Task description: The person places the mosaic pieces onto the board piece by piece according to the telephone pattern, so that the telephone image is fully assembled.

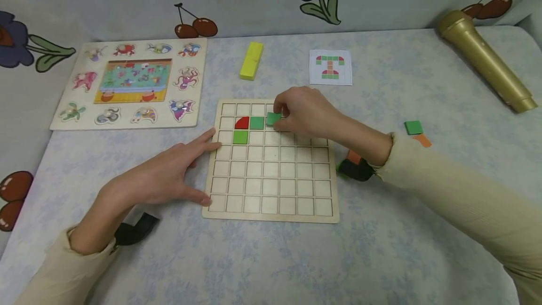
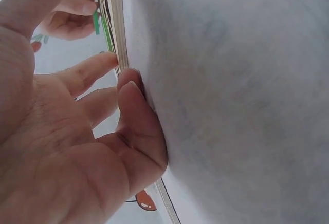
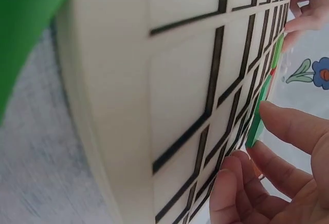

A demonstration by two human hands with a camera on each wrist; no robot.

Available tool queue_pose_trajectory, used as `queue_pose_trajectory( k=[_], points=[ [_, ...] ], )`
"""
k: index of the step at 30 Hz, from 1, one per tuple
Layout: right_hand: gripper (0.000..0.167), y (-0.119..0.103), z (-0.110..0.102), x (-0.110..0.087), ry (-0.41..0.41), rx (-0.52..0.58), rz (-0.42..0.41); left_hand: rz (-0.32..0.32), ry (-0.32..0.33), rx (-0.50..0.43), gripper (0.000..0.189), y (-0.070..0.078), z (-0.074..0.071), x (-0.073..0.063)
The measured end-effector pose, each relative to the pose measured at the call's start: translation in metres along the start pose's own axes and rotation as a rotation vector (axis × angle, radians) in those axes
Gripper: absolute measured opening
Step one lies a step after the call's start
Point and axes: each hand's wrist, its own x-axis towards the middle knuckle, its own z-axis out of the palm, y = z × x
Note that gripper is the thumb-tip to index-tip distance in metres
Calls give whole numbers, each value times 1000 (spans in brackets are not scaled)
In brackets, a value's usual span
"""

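A wooden grid board [image 1: 271, 218] lies flat on the table. Between thumb and fingertips my right hand [image 1: 306, 112] pinches a green square tile [image 1: 272, 118] over the board's second row, and in the right wrist view the tile [image 3: 255, 124] stands tilted against the grid. Just left of it are a green square [image 1: 256, 123] and a red quarter-round tile [image 1: 243, 123], with a lighter green square [image 1: 240, 137] below the red one. My left hand [image 1: 165, 173], fingers spread, touches the board's left edge with its fingertips and thumb.
Behind the board are a pattern card [image 1: 330, 79] and a yellow block [image 1: 251, 61]. A sea-animal puzzle board [image 1: 91, 124] lies back left, a gold microphone [image 1: 487, 60] back right. Loose green [image 1: 413, 127] and orange [image 1: 422, 140] pieces lie right; another orange piece [image 1: 353, 156] is partly hidden by my right wrist.
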Motion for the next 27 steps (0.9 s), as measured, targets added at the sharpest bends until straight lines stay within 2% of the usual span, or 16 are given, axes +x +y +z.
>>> queue_pose_trajectory(
  k=[8, 27],
  points=[
    [23, -2, 4, 1, -36, -6, 29, 6, 1, 7, 107, 0, 0, 0],
    [23, -2, 2, 1, -63, -13, 24, 20, 1, -5, 105, -1, 0, 1]
  ],
)
